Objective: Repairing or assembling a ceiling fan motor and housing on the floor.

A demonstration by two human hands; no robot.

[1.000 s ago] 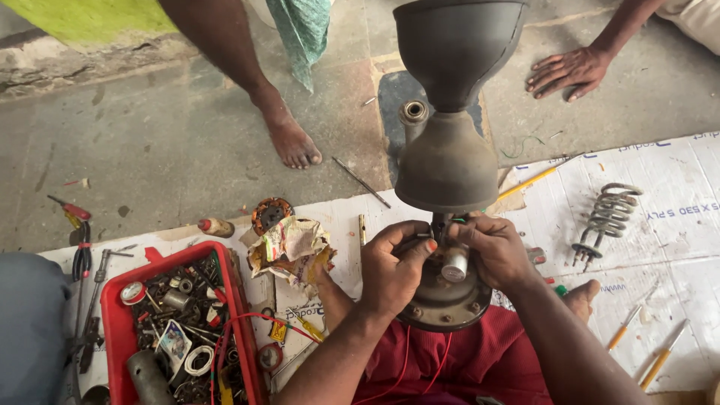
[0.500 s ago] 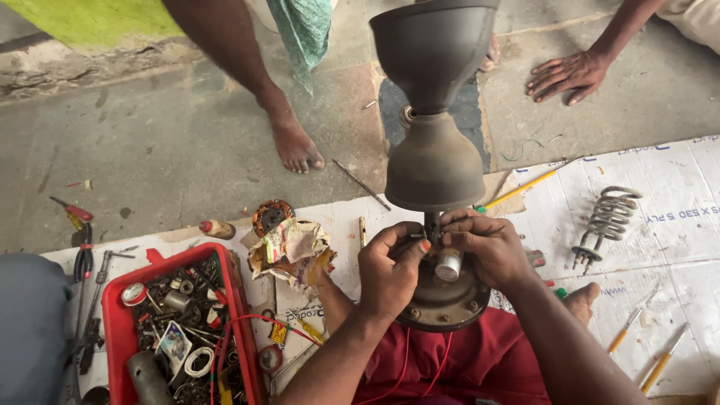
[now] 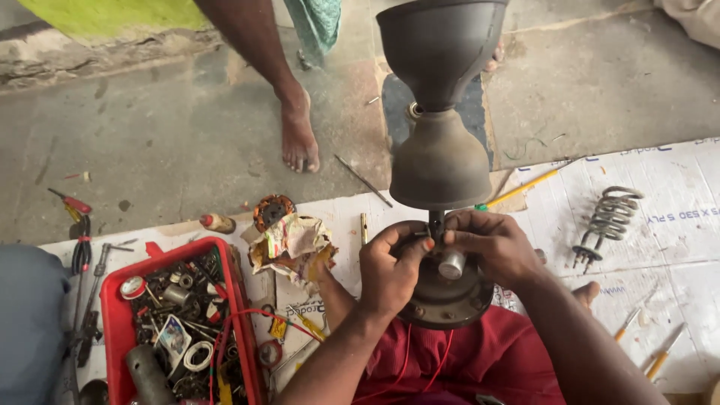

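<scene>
A red plastic tray [image 3: 112, 315] full of small metal parts and wire stands at the left on white cardboard sheets [image 3: 675, 247]. Beside it lies crumpled paper [image 3: 292, 240] and a small copper winding [image 3: 272, 211]. A coiled heating element [image 3: 607, 221] rests at the right, near yellow-handled screwdrivers [image 3: 525, 186]. Another person's bare foot [image 3: 298, 139] stands on the concrete floor [image 3: 150, 150]

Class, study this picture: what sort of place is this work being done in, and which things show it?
Probably an informal floor-level repair workshop. A red tray of mixed parts and wires, screwdrivers on cardboard sheeting over bare concrete, and both hands on a dismantled ceiling fan motor show it.
</scene>
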